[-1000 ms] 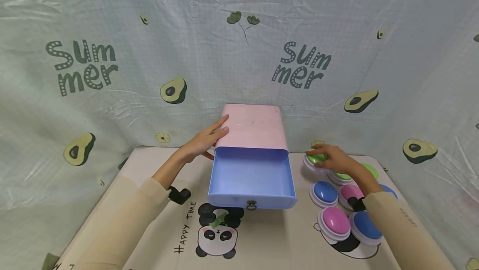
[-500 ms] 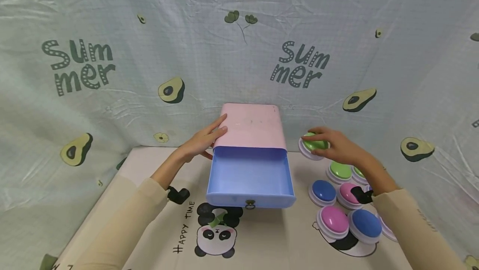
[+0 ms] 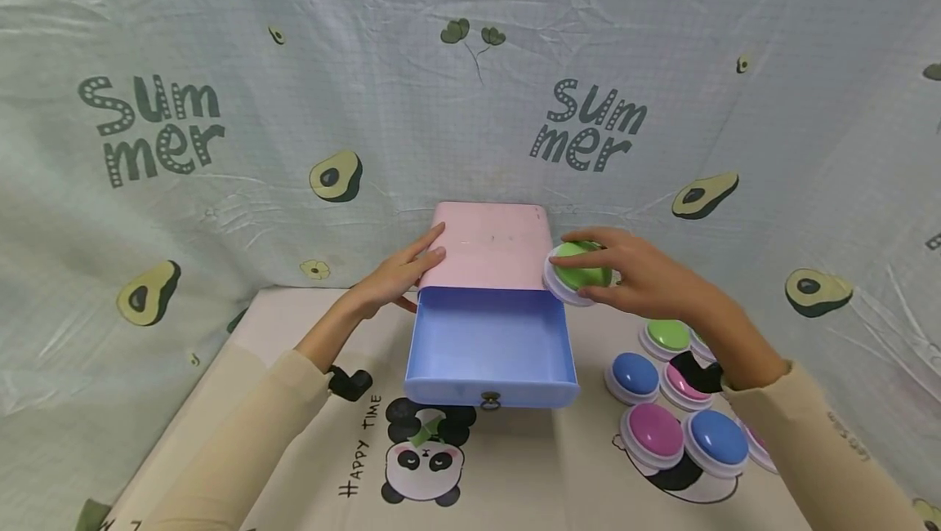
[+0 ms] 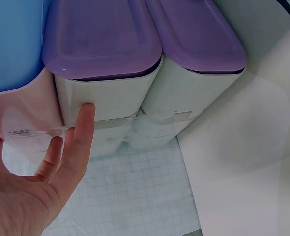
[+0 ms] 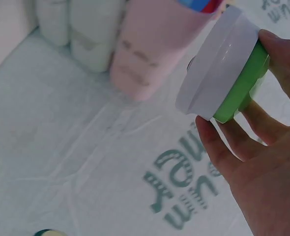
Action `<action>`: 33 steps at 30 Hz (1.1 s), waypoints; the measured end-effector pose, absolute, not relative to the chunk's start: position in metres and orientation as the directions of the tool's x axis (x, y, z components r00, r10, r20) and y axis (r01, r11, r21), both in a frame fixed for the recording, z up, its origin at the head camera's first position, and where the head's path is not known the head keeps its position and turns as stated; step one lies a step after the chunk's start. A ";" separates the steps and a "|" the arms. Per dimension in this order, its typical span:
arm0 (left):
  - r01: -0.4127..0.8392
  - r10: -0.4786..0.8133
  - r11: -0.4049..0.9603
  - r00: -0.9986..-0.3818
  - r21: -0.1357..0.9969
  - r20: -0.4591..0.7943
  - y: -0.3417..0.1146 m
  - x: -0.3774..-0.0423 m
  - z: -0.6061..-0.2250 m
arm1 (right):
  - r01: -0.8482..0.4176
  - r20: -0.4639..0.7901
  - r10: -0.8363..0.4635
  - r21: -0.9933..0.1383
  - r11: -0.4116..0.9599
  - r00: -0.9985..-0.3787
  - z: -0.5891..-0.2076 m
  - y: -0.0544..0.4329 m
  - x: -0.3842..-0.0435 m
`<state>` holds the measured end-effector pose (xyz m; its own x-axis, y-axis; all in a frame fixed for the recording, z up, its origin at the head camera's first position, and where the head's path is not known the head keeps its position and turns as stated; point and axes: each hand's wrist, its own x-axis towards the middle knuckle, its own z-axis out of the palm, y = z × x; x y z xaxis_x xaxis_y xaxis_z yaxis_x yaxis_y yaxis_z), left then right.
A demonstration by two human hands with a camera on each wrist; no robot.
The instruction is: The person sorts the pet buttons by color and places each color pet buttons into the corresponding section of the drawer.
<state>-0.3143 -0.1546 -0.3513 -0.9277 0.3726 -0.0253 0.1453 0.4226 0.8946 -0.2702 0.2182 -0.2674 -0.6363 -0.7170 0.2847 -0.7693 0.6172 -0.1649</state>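
A drawer unit with a pink top (image 3: 491, 247) stands against the back cloth. Its blue drawer (image 3: 491, 335) is pulled out, with bare floor inside. My left hand (image 3: 393, 279) rests on the unit's left side, fingers fairly straight. In the left wrist view a fingertip touches a white drawer casing (image 4: 103, 96) beside the pink one. My right hand (image 3: 647, 274) grips a round push button (image 3: 583, 265) with a green dome and white base. It is held tilted in the air by the unit's upper right edge; the right wrist view shows fingers around its rim (image 5: 223, 64).
On the table's right lie several more round push buttons: green (image 3: 667, 335), blue (image 3: 634, 374), pink (image 3: 654, 431) and another blue (image 3: 719, 437). My right forearm covers some. Purple drawers (image 4: 103, 37) below the blue one are pushed in. A printed cloth (image 3: 470, 106) hangs behind.
My right hand has lifted the green push button off the table and carried it left to the drawer unit's right edge. The left hand stays on the unit.
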 end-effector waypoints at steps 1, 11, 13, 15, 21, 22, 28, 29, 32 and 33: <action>0.147 0.373 0.423 -0.927 0.894 -0.024 -0.155 -0.314 -0.351 | -0.778 0.284 -0.727 -0.158 0.608 -0.625 -0.265 0.213 -0.268; 0.139 0.368 0.421 -0.929 0.897 -0.029 -0.153 -0.314 -0.352 | -0.836 0.224 -0.806 -0.141 0.530 -0.548 -0.249 0.166 -0.248; 0.142 0.371 0.424 -0.928 0.895 -0.029 -0.153 -0.314 -0.352 | -0.851 0.202 -0.827 -0.139 0.506 -0.524 -0.249 0.157 -0.245; 0.140 0.371 0.425 -0.928 0.894 -0.031 -0.154 -0.314 -0.352 | -0.868 0.179 -0.850 -0.144 0.476 -0.496 -0.249 0.147 -0.244; 0.144 0.377 0.423 -0.926 0.895 -0.029 -0.155 -0.313 -0.352 | -0.903 0.094 -0.907 -0.180 0.391 -0.411 -0.255 0.120 -0.245; 0.148 0.378 0.423 -0.925 0.894 -0.026 -0.155 -0.313 -0.352 | -0.905 0.081 -0.912 -0.185 0.383 -0.403 -0.257 0.116 -0.245; 0.149 0.375 0.424 -0.927 0.893 -0.023 -0.154 -0.312 -0.351 | -0.907 0.012 -0.927 -0.207 0.365 -0.376 -0.263 0.099 -0.246; 0.148 0.374 0.423 -0.927 0.894 -0.024 -0.154 -0.313 -0.351 | -0.907 0.004 -0.928 -0.213 0.363 -0.372 -0.264 0.097 -0.247; 0.148 0.373 0.428 -0.928 0.891 -0.025 -0.154 -0.313 -0.351 | -0.906 -0.023 -0.932 -0.227 0.356 -0.361 -0.267 0.092 -0.249; 0.147 0.373 0.428 -0.928 0.891 -0.026 -0.154 -0.313 -0.351 | -0.906 -0.030 -0.934 -0.231 0.354 -0.357 -0.269 0.090 -0.250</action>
<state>-0.3128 -0.1535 -0.3507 -0.9277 0.3725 -0.0255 0.1475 0.4284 0.8915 -0.2504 0.0901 -0.2686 -0.3568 -0.9337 -0.0300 -0.9063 0.3537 -0.2314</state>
